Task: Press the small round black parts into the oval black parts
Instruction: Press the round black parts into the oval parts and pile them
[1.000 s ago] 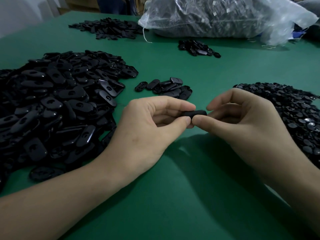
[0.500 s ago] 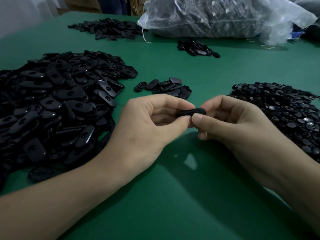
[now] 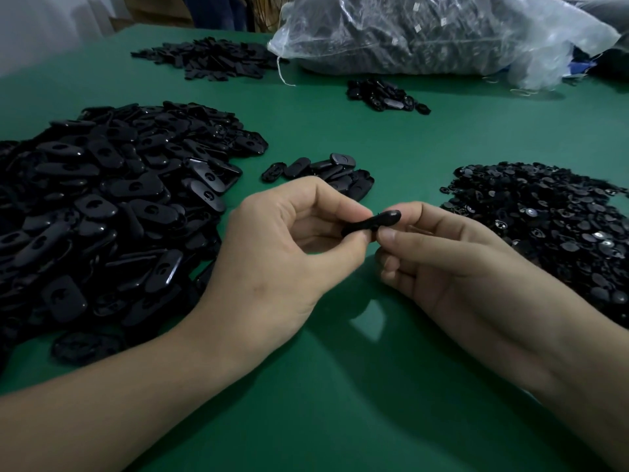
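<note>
Oval black parts (image 3: 102,206) heaped left | small round black parts (image 3: 551,233) heaped right | left hand (image 3: 289,253) pinches lower end of held oval part (image 3: 372,222) | right hand (image 3: 459,264) pinches its raised end | long axis left-right between hands, insert hidden

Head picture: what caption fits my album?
Left hand and right hand pinch one oval part above the green table.
</note>
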### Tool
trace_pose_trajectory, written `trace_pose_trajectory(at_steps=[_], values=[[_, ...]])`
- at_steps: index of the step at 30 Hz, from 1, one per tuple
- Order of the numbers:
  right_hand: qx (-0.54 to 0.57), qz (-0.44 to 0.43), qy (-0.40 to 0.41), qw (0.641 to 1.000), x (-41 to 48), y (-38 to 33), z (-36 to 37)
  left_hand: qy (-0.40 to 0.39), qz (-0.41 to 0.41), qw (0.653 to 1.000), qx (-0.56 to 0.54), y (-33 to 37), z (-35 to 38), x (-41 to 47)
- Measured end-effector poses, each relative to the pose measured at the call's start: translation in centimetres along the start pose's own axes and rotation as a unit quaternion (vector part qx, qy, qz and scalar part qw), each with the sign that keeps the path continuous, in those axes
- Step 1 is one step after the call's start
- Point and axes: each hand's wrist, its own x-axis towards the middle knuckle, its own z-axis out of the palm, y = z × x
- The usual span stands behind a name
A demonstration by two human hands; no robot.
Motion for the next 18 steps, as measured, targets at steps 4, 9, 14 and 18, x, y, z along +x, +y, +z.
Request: trace_pose_trajectory(at_steps=[4,9,14,18], values=[[0.024,0.006,-0.005,1.000,0.01,0.14,0.10,0.005,0.018,1.000,0.017,-0.11,0.04,-0.11],[0.061,0.013,-0.010,0.998,0.06,0.20,0.16,0.015,0.040,0.998,0.038,-0.19,0.12,-0.17],[0.072,0.016,-0.017,0.997,0.14,0.30,0.12,0.015,0.040,0.998,0.038,-0.24,0.05,-0.17],[0.074,0.019,-0.017,0.997,0.11,0.32,0.08,0.016,0.047,0.997,0.058,-0.06,0.08,-0.29]])
